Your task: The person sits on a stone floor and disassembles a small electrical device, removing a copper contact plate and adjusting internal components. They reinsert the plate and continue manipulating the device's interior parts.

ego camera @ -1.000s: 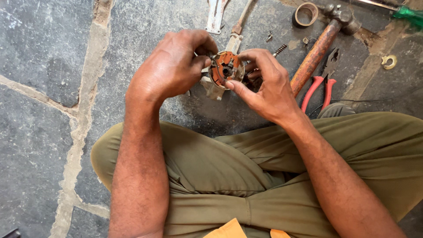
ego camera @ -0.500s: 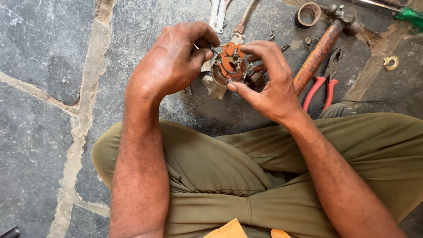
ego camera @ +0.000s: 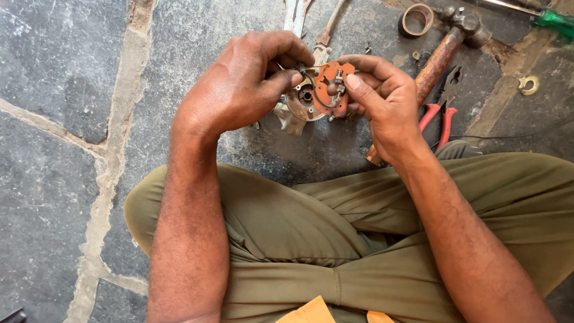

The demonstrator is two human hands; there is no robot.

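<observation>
Orange round plate (ego camera: 330,84), with small metal clips and a thin dark wire on its face, is held in the air above the stone floor (ego camera: 72,119), just in front of a round grey metal housing (ego camera: 299,101).

Progress, as judged: plate stands tilted away from the housing, touching it at 1 edge only, so the 2 parts are partly separated; the wire links them, so they are not fully apart. Whether screws are in place: cannot tell.

Right hand (ego camera: 388,101) is closed on the plate, thumb on its face, fingers behind. Left hand (ego camera: 245,90) is closed around the housing, thumb and forefinger pinched at the plate's left edge.

Versus 0.5 s ago: plate has swung from lying flat on the housing to standing open toward the right; left thumb now sits at the gap.

Nearby on the floor, unmoved: hammer (ego camera: 442,54) with wooden handle, red-handled pliers (ego camera: 442,110), tape ring (ego camera: 417,19), green-handled screwdriver (ego camera: 553,21), small brass piece (ego camera: 528,85).
</observation>
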